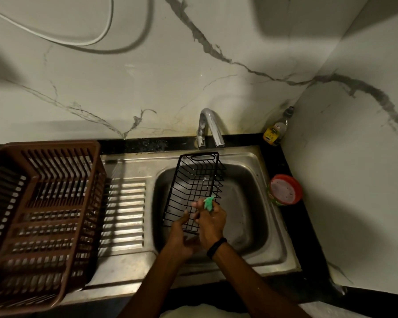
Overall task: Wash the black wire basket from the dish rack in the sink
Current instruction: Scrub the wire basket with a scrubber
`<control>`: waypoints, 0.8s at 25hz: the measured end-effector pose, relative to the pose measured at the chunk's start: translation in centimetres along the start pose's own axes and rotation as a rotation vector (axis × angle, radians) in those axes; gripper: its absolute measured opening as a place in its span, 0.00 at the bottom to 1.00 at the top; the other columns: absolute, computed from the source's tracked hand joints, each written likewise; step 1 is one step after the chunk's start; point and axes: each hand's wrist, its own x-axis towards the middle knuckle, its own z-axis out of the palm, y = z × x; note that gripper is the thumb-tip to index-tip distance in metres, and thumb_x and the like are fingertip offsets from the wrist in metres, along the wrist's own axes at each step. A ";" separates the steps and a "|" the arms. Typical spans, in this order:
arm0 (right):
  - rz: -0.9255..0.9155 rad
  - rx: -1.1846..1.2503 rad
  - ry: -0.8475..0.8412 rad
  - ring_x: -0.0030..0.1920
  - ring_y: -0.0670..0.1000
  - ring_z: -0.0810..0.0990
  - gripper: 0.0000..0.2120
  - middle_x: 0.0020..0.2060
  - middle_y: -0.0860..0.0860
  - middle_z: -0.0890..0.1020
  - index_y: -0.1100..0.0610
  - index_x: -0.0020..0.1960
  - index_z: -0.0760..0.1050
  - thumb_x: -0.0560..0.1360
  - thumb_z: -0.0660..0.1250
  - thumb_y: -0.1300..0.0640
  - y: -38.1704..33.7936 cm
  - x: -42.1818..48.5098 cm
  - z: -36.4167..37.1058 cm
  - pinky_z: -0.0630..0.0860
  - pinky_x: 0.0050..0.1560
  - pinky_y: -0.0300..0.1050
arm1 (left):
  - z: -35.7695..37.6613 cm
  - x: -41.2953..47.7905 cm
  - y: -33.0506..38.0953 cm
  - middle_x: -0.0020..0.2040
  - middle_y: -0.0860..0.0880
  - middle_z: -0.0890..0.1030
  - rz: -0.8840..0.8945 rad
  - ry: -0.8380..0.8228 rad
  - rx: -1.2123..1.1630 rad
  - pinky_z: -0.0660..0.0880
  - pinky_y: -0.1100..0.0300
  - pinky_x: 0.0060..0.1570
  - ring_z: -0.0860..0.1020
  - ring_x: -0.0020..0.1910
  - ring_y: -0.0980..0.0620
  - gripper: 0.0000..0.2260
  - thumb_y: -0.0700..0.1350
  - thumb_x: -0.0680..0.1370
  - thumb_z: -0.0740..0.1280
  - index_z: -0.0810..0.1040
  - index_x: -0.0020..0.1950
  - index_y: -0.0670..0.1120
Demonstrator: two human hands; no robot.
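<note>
The black wire basket [194, 187] stands tilted over the steel sink [260, 216], its far end up by the tap. My left hand [182, 235] grips its near end from below, fingers curled round the wires. My right hand [210, 222] holds a green scrubber [209, 203] against the basket's near right side. A black band sits on my right wrist.
A brown plastic dish rack [39, 216] stands on the drainboard at the left. The chrome tap [208, 129] rises behind the sink. A dish-soap bottle [277, 129] stands in the back corner and a red-rimmed tub [284, 190] sits on the black counter at the right.
</note>
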 end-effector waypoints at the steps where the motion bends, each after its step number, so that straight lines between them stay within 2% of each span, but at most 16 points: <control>1: -0.012 -0.010 -0.014 0.29 0.47 0.77 0.02 0.39 0.55 0.85 0.60 0.47 0.78 0.76 0.70 0.61 0.1 -0.3 0.1 0.74 0.27 0.39 | 0.1 0.2 0.0 0.54 0.37 0.81 -0.001 -0.021 -0.044 0.79 0.46 0.48 0.79 0.53 0.40 0.15 0.50 0.78 0.67 0.79 0.56 0.40; 3: -0.045 -0.024 -0.022 0.29 0.47 0.78 0.05 0.39 0.55 0.85 0.61 0.47 0.78 0.76 0.70 0.58 0.2 -0.6 -0.1 0.75 0.28 0.41 | 0.5 0.5 -0.1 0.43 0.39 0.81 0.084 0.010 -0.076 0.76 0.49 0.42 0.78 0.45 0.42 0.12 0.44 0.80 0.59 0.79 0.48 0.39; 5: -0.026 -0.008 -0.027 0.32 0.50 0.81 0.09 0.42 0.57 0.85 0.63 0.51 0.78 0.75 0.71 0.58 0.2 -0.3 -1.0 0.80 0.33 0.44 | 0.8 0.6 -0.3 0.43 0.39 0.80 0.154 0.066 -0.046 0.76 0.50 0.43 0.78 0.43 0.43 0.14 0.45 0.82 0.56 0.78 0.45 0.40; 7: 0.015 -0.047 -0.055 0.40 0.54 0.84 0.12 0.45 0.58 0.85 0.62 0.53 0.78 0.74 0.73 0.56 0.6 -0.2 -2.3 0.83 0.43 0.51 | 0.7 0.8 -0.5 0.44 0.39 0.81 0.229 0.127 -0.006 0.76 0.49 0.45 0.79 0.43 0.43 0.15 0.45 0.84 0.56 0.78 0.46 0.41; 9: -0.012 -0.264 -0.056 0.44 0.54 0.85 0.16 0.45 0.56 0.85 0.55 0.51 0.80 0.70 0.75 0.46 1.5 0.1 -3.9 0.83 0.46 0.58 | 0.4 1.6 -0.1 0.46 0.40 0.82 0.316 0.256 0.019 0.77 0.50 0.45 0.79 0.43 0.44 0.12 0.44 0.84 0.59 0.79 0.50 0.41; 11: -0.054 -0.505 -0.059 0.41 0.52 0.85 0.22 0.40 0.51 0.85 0.46 0.45 0.79 0.64 0.71 0.29 3.2 1.5 -6.1 0.83 0.43 0.59 | 0.0 2.9 0.6 0.50 0.38 0.82 0.395 0.370 0.003 0.77 0.52 0.45 0.79 0.43 0.45 0.13 0.45 0.84 0.61 0.80 0.57 0.37; 13: -0.043 -0.635 0.003 0.39 0.53 0.83 0.28 0.36 0.50 0.83 0.48 0.41 0.78 0.60 0.68 0.24 2.5 2.2 -7.9 0.82 0.41 0.59 | -0.4 3.5 1.2 0.49 0.39 0.83 0.468 0.475 0.080 0.78 0.50 0.50 0.81 0.45 0.45 0.15 0.49 0.83 0.63 0.83 0.57 0.39; 15: 0.034 -0.518 0.023 0.39 0.51 0.80 0.25 0.37 0.49 0.81 0.51 0.42 0.78 0.62 0.73 0.31 -0.4 1.8 -8.9 0.81 0.41 0.54 | -0.8 3.7 1.7 0.50 0.42 0.83 0.569 0.562 0.223 0.77 0.46 0.58 0.81 0.53 0.44 0.11 0.49 0.82 0.65 0.83 0.55 0.44; 17: 0.153 -0.297 -0.006 0.37 0.47 0.75 0.16 0.36 0.49 0.77 0.55 0.47 0.77 0.69 0.76 0.45 -3.4 1.7 -10.3 0.76 0.36 0.44 | -1.1 4.2 1.8 0.55 0.39 0.82 0.650 0.513 0.288 0.75 0.45 0.62 0.80 0.59 0.40 0.13 0.46 0.81 0.66 0.81 0.62 0.41; 19: 0.148 -0.220 -0.026 0.36 0.47 0.74 0.10 0.36 0.50 0.75 0.57 0.49 0.76 0.73 0.73 0.52 -6.3 3.0 -12.6 0.75 0.38 0.43 | -1.1 4.5 1.7 0.53 0.42 0.82 0.715 0.466 0.304 0.76 0.44 0.62 0.80 0.57 0.39 0.14 0.48 0.81 0.67 0.80 0.63 0.41; 20: 0.118 -0.257 -0.015 0.39 0.50 0.76 0.08 0.39 0.52 0.76 0.58 0.51 0.76 0.76 0.70 0.55 -8.0 3.7 -13.8 0.77 0.43 0.46 | -1.1 4.7 1.6 0.51 0.44 0.83 0.750 0.463 0.301 0.78 0.43 0.60 0.81 0.54 0.40 0.15 0.51 0.81 0.67 0.81 0.62 0.43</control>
